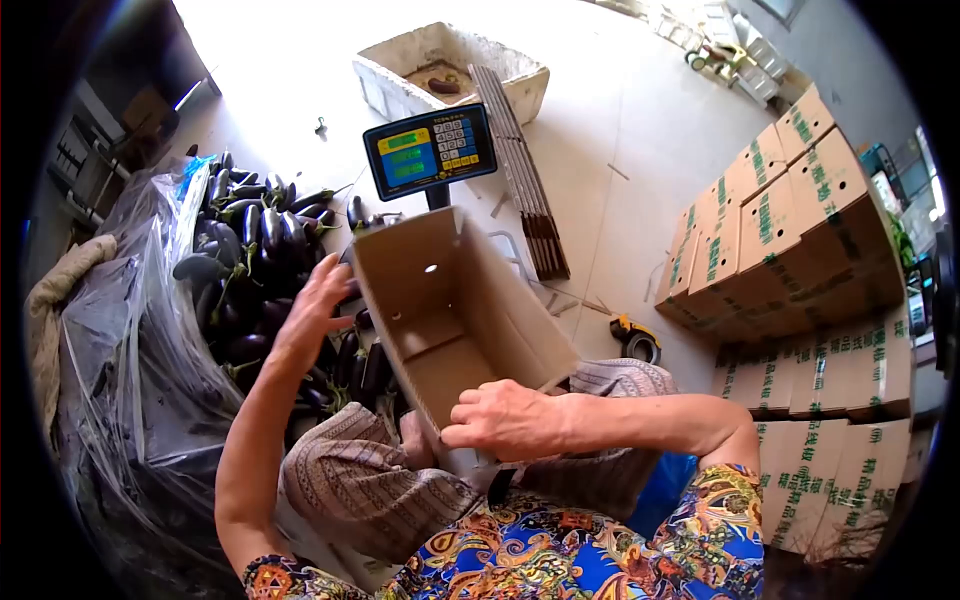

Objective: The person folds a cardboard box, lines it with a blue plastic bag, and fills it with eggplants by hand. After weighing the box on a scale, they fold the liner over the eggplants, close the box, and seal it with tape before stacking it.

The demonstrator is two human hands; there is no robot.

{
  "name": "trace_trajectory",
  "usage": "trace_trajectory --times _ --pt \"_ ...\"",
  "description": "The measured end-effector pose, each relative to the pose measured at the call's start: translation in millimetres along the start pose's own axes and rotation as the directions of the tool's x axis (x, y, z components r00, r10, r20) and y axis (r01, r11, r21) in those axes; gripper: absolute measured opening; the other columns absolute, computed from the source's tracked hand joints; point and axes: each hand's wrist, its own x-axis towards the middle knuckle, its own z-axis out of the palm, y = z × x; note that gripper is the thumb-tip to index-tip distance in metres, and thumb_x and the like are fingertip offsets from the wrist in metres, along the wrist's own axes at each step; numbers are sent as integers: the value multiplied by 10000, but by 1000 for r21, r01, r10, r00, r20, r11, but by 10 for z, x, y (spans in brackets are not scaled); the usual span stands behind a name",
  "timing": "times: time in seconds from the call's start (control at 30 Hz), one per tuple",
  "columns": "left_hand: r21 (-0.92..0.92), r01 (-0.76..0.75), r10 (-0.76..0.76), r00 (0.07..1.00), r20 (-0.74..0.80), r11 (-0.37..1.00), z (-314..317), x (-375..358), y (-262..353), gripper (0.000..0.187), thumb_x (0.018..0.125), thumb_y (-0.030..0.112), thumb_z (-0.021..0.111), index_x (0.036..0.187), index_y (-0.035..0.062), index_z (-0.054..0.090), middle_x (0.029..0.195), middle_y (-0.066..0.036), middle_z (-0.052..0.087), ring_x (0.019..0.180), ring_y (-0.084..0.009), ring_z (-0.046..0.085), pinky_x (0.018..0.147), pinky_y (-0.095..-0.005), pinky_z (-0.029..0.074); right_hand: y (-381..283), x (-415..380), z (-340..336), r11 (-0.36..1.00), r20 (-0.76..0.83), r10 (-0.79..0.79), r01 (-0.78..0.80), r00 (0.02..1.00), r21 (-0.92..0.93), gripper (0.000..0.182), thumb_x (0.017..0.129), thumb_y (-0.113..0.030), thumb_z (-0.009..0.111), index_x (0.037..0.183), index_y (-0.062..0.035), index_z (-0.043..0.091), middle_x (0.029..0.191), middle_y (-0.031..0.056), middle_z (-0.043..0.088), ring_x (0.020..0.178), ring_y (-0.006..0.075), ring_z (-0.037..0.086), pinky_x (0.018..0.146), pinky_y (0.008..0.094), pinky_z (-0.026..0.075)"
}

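Observation:
An open, empty cardboard box lies tilted across my lap, its mouth turned up toward me. My right hand grips the box's near edge. My left hand reaches out with fingers spread, touching the box's left side just above a heap of dark purple eggplants. The eggplants lie on a clear plastic sheet at my left.
A digital scale display stands on a post behind the box. A white foam box and a bundle of flat slats lie on the floor beyond. Stacked printed cartons fill the right side. A tape dispenser lies near them.

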Motion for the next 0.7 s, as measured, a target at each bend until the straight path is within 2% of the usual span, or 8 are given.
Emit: trace_trajectory --times 0.1,0.2,0.23,0.33,0.37,0.43,0.57,0.7 --pt "84 -16 25 993 -113 996 369 -34 24 1089 821 556 704 1550 10 108 1359 -206 535 1218 -321 551 927 -422 487 -81 23 242 999 133 37 -35 990 -23 201 828 -199 644 985 -75 627 885 102 645 846 307 630 743 424 522" --pt "171 104 -70 979 -194 980 479 267 -561 1021 797 327 703 1539 -34 100 1129 -263 641 965 -326 665 824 -384 519 -90 64 -58 980 204 194 -180 959 -88 358 857 -448 681 964 -107 652 915 79 649 914 285 628 743 413 517" --pt "261 141 -87 974 -209 955 482 229 -418 858 794 238 625 1518 -7 234 1101 -265 649 980 -332 665 856 -388 513 -39 85 -258 956 14 287 -285 958 -63 381 812 -457 731 922 -96 680 890 113 661 881 308 643 749 407 522" --pt "249 -14 33 997 -74 968 322 209 -464 645 802 212 560 1424 97 429 1163 -253 650 1089 -388 633 920 -432 495 720 -46 -498 849 -669 329 -519 667 -99 528 831 -490 730 1004 5 669 1004 186 668 898 328 651 828 401 535" --pt "319 -89 137 982 -130 943 323 274 -702 588 809 206 546 1387 128 476 1186 -243 649 1111 -405 620 929 -446 490 934 -51 -591 668 -671 500 -737 547 -103 734 780 -546 756 1175 47 581 1176 223 612 1011 355 636 885 404 534" --pt "299 74 -49 995 -90 951 342 310 -778 463 827 191 496 1278 99 552 1205 -285 612 1112 -480 575 944 -502 462 1588 -160 -551 447 -723 602 -893 340 -48 1074 660 -635 803 1398 34 401 1335 253 509 1196 412 531 1014 466 459" --pt "373 -1 26 998 -62 928 540 384 -667 450 838 204 483 1269 92 550 1148 -309 618 1101 -509 557 950 -521 451 2279 -41 -528 269 -622 766 -960 163 80 1185 625 -619 823 1470 24 295 1365 276 490 1233 405 511 1036 474 436" --pt "381 -9 27 999 -43 925 622 449 -692 481 843 214 490 1315 126 516 1078 -321 635 1044 -518 579 922 -541 461 2651 -3 -463 257 -609 786 -952 106 166 1033 712 -467 772 1495 -7 280 1208 261 623 1026 383 661 898 469 534"
